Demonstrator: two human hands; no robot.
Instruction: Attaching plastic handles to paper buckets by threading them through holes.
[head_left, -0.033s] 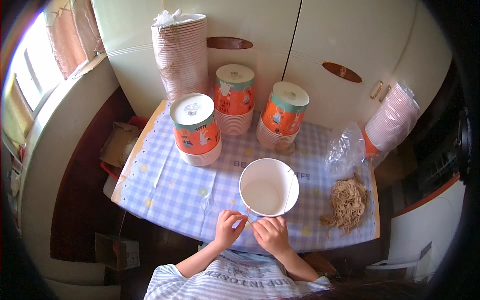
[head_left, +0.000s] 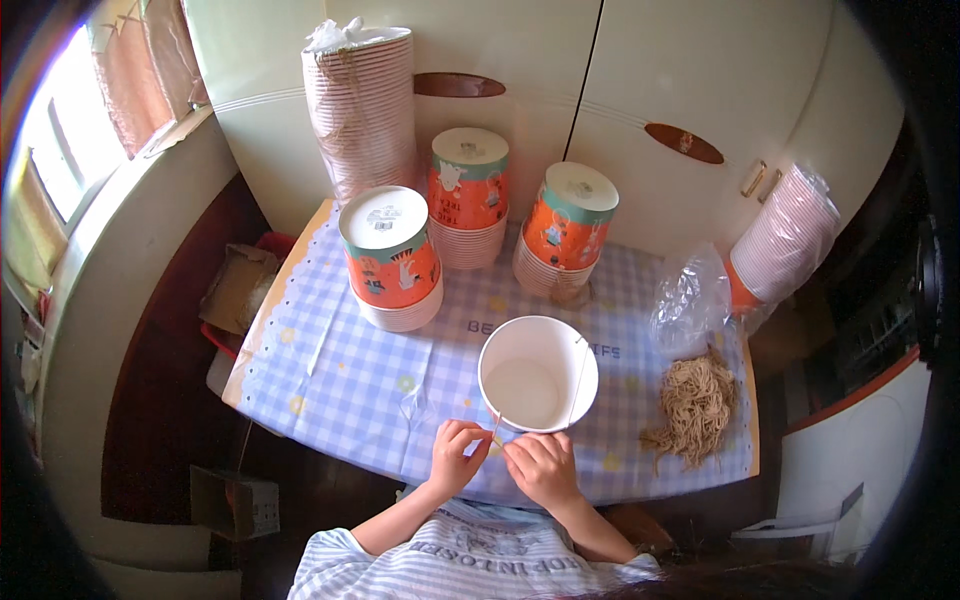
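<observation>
A white paper bucket (head_left: 530, 378) stands upright on the table, its open mouth facing up, close in front of me. A thin cord (head_left: 497, 425) comes from its near rim down to my fingertips, and a length of cord hangs across the bucket's right side from the rim. My left hand (head_left: 460, 458) is closed in a pinch at the cord just below the rim. Beside it, my right hand (head_left: 543, 468) also pinches at the cord, fingers bent and knuckles close to the bucket. The exact cord ends between the fingertips are too small to make out.
Orange paper bucket stacks stand upside down at the left (head_left: 390, 260), the back (head_left: 468, 190) and the middle (head_left: 567, 225). A tall wrapped stack (head_left: 360, 115) rises behind. At right lie a tan cord bundle (head_left: 697, 405), a clear plastic bag (head_left: 690, 305) and a leaning wrapped stack (head_left: 790, 230).
</observation>
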